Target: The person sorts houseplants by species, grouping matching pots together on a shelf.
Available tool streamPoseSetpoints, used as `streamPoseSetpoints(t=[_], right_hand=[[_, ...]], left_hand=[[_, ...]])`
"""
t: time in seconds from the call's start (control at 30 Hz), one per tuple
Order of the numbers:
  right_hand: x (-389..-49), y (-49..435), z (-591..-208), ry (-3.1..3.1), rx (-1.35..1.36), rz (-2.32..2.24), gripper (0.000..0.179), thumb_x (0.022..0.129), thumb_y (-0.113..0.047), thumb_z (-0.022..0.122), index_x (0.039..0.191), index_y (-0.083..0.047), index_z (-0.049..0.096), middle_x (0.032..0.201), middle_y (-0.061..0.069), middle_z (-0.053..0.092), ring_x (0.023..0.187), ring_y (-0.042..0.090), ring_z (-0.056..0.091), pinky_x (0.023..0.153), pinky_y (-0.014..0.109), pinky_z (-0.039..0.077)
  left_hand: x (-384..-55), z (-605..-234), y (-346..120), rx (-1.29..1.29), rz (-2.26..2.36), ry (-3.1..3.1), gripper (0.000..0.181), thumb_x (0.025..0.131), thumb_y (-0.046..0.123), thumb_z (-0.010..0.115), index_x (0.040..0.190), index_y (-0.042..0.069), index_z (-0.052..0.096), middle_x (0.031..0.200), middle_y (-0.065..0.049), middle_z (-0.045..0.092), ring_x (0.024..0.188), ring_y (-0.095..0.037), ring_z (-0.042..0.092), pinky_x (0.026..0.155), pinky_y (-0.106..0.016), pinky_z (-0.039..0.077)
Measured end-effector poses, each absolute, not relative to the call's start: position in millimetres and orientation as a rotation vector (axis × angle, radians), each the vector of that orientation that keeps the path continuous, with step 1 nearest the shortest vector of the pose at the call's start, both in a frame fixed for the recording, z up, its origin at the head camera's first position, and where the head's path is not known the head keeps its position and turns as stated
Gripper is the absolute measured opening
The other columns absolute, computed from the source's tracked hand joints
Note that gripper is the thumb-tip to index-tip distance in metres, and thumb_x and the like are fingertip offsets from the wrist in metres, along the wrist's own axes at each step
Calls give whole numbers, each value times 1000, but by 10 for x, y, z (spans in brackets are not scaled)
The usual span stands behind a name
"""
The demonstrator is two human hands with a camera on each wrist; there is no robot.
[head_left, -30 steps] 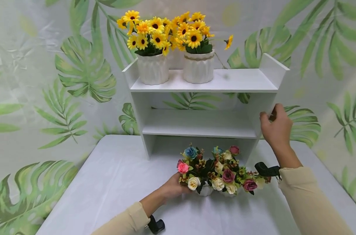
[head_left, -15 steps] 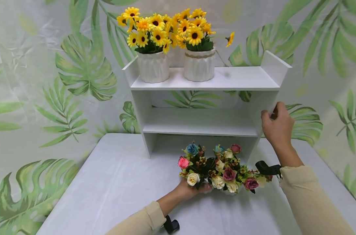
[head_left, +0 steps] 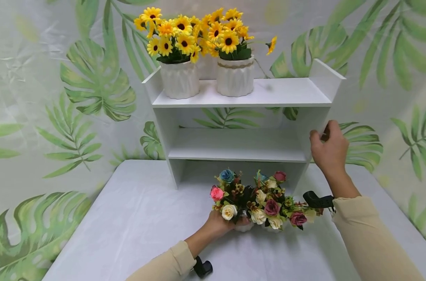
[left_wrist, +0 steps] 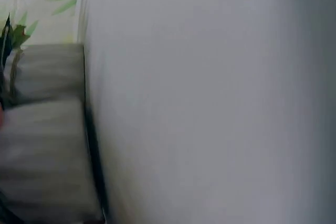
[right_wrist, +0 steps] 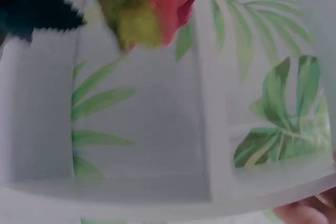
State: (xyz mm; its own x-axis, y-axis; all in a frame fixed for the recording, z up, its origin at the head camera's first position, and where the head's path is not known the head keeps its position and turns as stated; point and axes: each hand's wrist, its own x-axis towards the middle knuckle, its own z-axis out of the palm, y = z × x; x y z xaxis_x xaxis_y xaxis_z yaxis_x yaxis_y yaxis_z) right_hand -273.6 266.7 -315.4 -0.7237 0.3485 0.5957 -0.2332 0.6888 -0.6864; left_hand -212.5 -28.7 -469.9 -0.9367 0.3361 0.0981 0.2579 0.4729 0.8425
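Note:
Below the mixed roses, my left hand (head_left: 218,226) holds a white ribbed flowerpot (head_left: 244,227), its fingers partly hidden by a cream rose (head_left: 229,212). Right beside it stands a second pot of roses (head_left: 272,207), in cream and dusky purple. In the left wrist view the nearer pot (left_wrist: 47,161) and the farther pot (left_wrist: 52,72) stand close together. My right hand (head_left: 330,150) grips the right side panel of a white three-level shelf (head_left: 241,144), with fingers (right_wrist: 302,214) at its edge in the right wrist view.
Two white pots of yellow sunflowers, a left one (head_left: 180,80) and a right one (head_left: 235,78), stand on the top board. One sunflower (head_left: 271,45) juts out rightward. The shelf rests on a white-covered table (head_left: 139,218), before a leaf-patterned backdrop (head_left: 76,97).
My left hand has moved right from the bouquet's left side, and its fingers now reach across the front of the left rose pot. My right hand keeps its place on the shelf.

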Motion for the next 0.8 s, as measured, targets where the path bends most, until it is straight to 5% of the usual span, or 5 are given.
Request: streamPoseSetpoints(t=[0.17, 0.43, 0.8], right_hand=[[-2732, 2642, -3154, -2194, -102, 1049, 41, 99, -19, 46, 132, 5, 50, 127, 28, 60, 115, 46, 63, 93, 62, 50], [-2740, 2610, -3149, -2154, -63, 948, 35, 100, -17, 46, 117, 11, 56, 111, 35, 64, 103, 52, 64, 83, 65, 51], [-2733, 2576, -3160, -2156, -82, 834, 30, 102, -16, 47, 97, 11, 58, 82, 33, 62, 78, 50, 63, 55, 36, 39]], left_hand=[[-2172, -4625, -438, 391, 1620, 2512, 78, 74, 42, 85, 139, 17, 51, 135, -6, 63, 127, -27, 58, 103, -46, 49], [-2179, -4326, -740, 469, 1582, 2686, 71, 74, 38, 85, 134, 14, 55, 128, -7, 67, 121, -25, 62, 95, -41, 52], [-2112, -3633, -1128, 783, 1733, 2678, 74, 75, 17, 86, 139, 19, 48, 136, 1, 61, 127, -17, 54, 111, -47, 42]])
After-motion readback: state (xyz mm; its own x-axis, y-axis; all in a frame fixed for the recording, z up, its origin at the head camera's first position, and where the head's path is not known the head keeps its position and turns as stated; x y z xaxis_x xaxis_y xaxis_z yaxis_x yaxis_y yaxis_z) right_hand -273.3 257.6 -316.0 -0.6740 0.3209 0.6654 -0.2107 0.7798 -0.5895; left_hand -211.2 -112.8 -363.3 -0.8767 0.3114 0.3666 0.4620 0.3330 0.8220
